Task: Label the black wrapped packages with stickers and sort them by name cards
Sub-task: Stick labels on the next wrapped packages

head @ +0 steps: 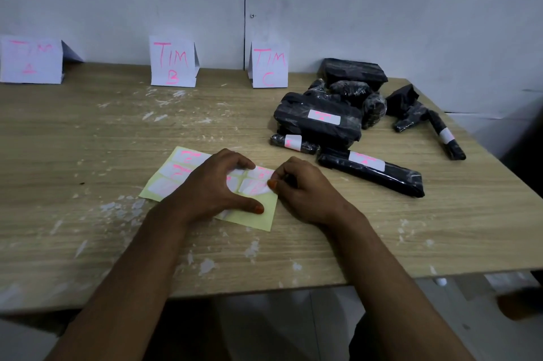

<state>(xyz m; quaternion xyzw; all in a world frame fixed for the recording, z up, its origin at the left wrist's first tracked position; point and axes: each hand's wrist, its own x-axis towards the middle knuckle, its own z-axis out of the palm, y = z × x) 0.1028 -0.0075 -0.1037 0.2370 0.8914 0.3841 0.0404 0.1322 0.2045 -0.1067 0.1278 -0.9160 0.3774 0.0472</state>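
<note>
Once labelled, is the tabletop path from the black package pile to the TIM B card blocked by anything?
Nothing visible blocks it. Between the package pile and the TIM B card lies bare table with only white flecks; the TIM C card stands behind that line.

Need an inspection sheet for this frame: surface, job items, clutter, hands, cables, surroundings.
Surface: wooden table, grain finish, white flecks scattered across it.
Job's things: yellow sticker sheet near the front edge with white stickers bearing pink writing; pile of black wrapped packages at right, several already stickered; name cards TIM A, TIM B, TIM C stand along the wall, no package in front of any.
Clutter: nothing seen beyond the flecks.
Hands: left hand presses the sheet down; right hand pinches a sticker at the sheet's right edge.
Cables: nothing seen.
Surroundings: pale panelled wall behind; floor below, dim.
</note>
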